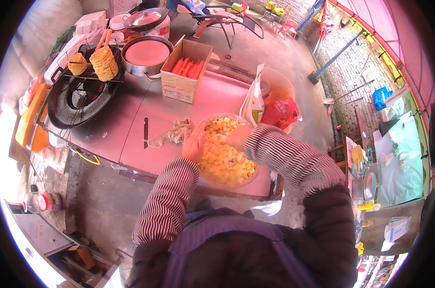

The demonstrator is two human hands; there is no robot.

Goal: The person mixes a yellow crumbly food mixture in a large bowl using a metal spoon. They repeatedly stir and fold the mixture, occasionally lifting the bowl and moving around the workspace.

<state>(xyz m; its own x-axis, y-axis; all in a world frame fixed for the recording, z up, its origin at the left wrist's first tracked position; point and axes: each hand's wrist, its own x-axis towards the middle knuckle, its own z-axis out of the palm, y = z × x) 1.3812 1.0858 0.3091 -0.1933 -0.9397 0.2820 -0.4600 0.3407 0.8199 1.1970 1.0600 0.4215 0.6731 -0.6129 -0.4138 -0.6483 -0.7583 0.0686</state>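
Note:
A wide, clear basin [229, 183] full of yellow diced pieces, possibly potato [235, 165], stands at the front edge of the metal table [210, 90]. My left hand [194, 144] lies flat against the basin's left rim, its thumb and fingers spread. Inside the basin, my right hand [238, 138] is blurred over the upper pieces; its fingertips cannot be made out, nor whether it grips any. A crumpled cloth [179, 131] lies just left of my left hand. Farther left is a knife with a black handle [145, 127].
A cardboard box [181, 84] of red-wrapped sausages and a lidded steel pot [147, 55] stand behind. At left, fried food [104, 64] rests on a rack over a black wok [64, 106]. Right of the basin are a red bag [280, 111] and a white bucket [291, 84].

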